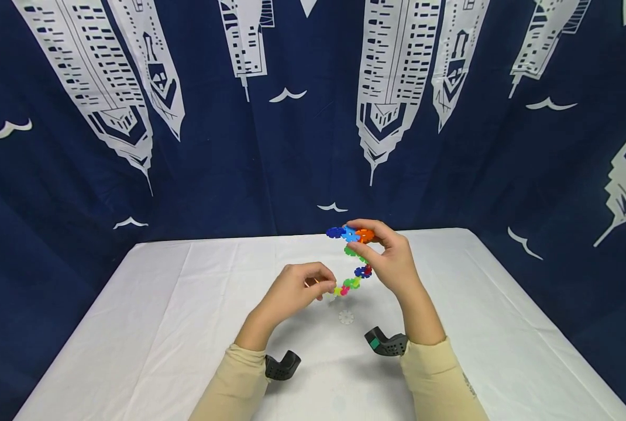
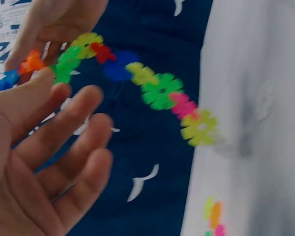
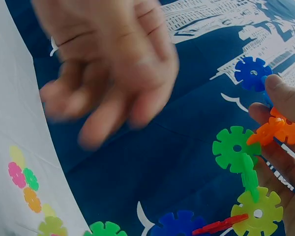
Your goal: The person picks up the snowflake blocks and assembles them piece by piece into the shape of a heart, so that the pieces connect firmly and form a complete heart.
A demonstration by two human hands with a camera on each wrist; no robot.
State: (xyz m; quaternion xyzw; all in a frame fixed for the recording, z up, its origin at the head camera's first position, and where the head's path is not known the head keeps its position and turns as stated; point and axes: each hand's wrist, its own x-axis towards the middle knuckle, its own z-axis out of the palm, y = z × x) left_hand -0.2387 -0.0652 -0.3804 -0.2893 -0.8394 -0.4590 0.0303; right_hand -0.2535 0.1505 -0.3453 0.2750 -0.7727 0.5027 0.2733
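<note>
My right hand (image 1: 393, 262) holds up a chain of notched plastic snowflake discs, pinching it near the orange disc (image 3: 289, 132) between thumb and fingers. Beyond that grip a light blue disc (image 1: 350, 234) and a dark blue disc (image 3: 253, 73) stick out. From the hand the chain hangs in a curve through green discs (image 3: 237, 149), yellow, red, blue and pink ones, down to a yellow disc (image 2: 200, 128) with a pale clear piece at its end. My left hand (image 1: 298, 285), blurred in the right wrist view, hovers by the lower chain with loosely bent fingers, holding nothing.
A clear white disc (image 1: 346, 317) lies on the white-covered table (image 1: 176, 327) below the hands. More joined discs, among them an orange one (image 3: 32, 199) and a pink one (image 3: 16, 175), lie on the cloth. A dark blue printed curtain (image 1: 302, 152) hangs behind the table.
</note>
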